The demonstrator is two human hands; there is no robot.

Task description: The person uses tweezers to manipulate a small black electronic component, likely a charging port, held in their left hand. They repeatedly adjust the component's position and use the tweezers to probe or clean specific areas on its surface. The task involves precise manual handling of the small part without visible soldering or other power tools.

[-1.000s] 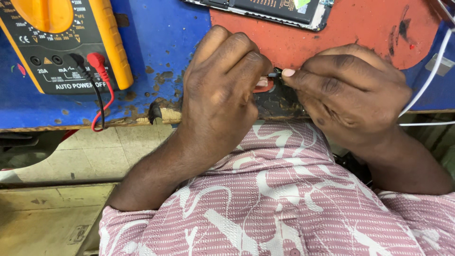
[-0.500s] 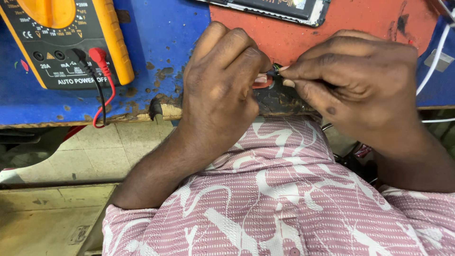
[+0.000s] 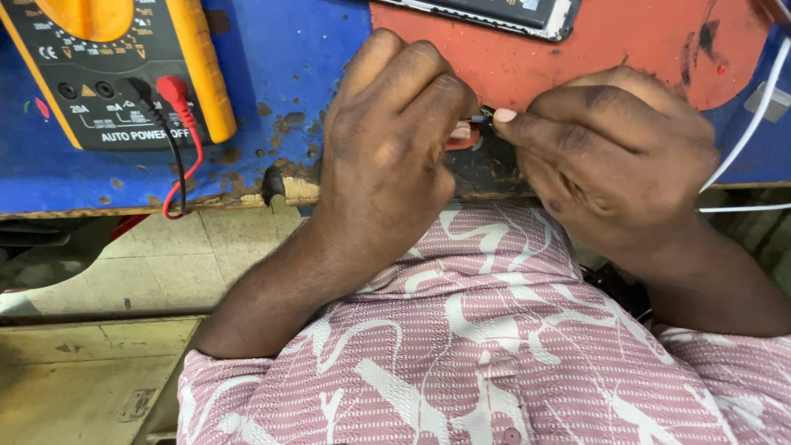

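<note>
Black small part (image 3: 484, 119) lying left-right, pinched between left hand (image 3: 387, 156), right hand (image 3: 614, 156) fingertips.

Bench front edge crowded at centre, open between meter and hands

Bare blue-painted worn wooden bench top (image 3: 280, 74) lies between the yellow-and-black multimeter (image 3: 124, 74) with its red and black leads (image 3: 177, 156) at the left corner and the left hand (image 3: 387, 156); the right hand (image 3: 610, 156), white cable (image 3: 741, 132) and dark flat phone (image 3: 503, 12) fill the right.
</note>
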